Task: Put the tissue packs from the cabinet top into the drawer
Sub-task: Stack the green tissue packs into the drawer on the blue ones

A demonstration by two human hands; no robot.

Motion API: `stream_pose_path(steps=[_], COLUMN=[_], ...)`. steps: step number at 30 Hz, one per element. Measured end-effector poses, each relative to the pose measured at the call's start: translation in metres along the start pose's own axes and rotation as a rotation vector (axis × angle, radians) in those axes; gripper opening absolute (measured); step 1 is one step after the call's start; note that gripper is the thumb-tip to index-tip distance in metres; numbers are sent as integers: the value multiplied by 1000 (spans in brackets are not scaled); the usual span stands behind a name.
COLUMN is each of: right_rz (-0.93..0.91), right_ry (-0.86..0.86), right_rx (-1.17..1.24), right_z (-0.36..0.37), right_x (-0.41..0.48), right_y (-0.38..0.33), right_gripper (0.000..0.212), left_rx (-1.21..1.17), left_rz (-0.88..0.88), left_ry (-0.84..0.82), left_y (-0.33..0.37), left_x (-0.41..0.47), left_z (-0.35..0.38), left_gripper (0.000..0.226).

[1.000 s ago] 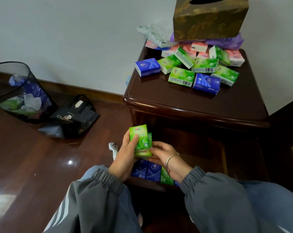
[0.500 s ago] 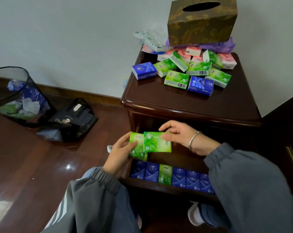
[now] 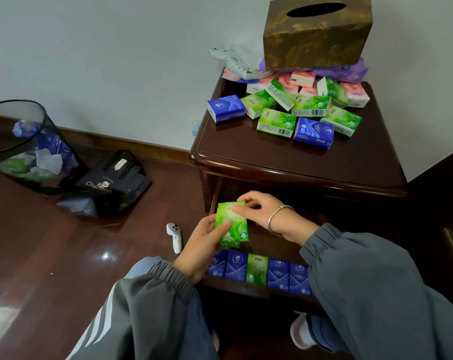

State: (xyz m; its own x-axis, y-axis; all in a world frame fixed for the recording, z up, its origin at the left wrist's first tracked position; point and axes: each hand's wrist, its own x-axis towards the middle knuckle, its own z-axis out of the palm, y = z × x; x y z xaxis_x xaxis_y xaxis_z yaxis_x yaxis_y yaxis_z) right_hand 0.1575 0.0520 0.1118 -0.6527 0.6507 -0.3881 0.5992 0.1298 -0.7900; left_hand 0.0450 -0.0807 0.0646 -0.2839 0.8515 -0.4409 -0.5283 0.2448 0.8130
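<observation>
Both hands hold a small stack of green tissue packs [image 3: 233, 224] above the open drawer [image 3: 259, 294]. My left hand [image 3: 203, 248] grips the stack from below-left with the thumb on its front. My right hand [image 3: 264, 210] pinches the top edge of the front pack. In the drawer's front row stand several blue packs [image 3: 277, 274] and one green pack [image 3: 257, 272]. On the dark wooden cabinet top [image 3: 272, 157] lies a heap of green, blue and pink packs [image 3: 293, 110].
A brown tissue box [image 3: 316, 32] sits on purple plastic at the cabinet's back. On the floor to the left are a mesh waste bin [image 3: 25, 146], a black bag [image 3: 108, 180] and a white controller [image 3: 175, 237]. My knees fill the foreground.
The green pack that my right hand held out sideways has been turned upright and laid against the pack in my left hand. The view has shifted slightly.
</observation>
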Motion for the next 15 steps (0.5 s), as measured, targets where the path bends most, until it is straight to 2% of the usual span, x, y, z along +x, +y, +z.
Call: stream_pose_path(steps=[2,4,6,10,11,13,15], right_rz=[136,201,231,334,360,415,477], right_ry=[-85,-65,-15,-83,-78,16,163], right_rx=[245,446,619,907,936,966,987], right_z=[7,16,24,34,34,33,30], right_x=[-5,-5,-3,1,3,10,19], right_y=[10,21,34,70,80,98,112], right_gripper=[25,25,30,24,23,17,15], left_rx=[-17,13,85,271,395,683,803], left_rz=[43,50,24,-64,-43,44,20], left_ry=[35,12,-34,-135,-74,170,314], left_y=[-1,-3,-5,-5,-5,-4,-5], left_x=[2,3,3,1,4,14,19], left_z=[-3,-5,-9,-16,-18,-26,-32], left_gripper=[41,43,47,42,41,41,46])
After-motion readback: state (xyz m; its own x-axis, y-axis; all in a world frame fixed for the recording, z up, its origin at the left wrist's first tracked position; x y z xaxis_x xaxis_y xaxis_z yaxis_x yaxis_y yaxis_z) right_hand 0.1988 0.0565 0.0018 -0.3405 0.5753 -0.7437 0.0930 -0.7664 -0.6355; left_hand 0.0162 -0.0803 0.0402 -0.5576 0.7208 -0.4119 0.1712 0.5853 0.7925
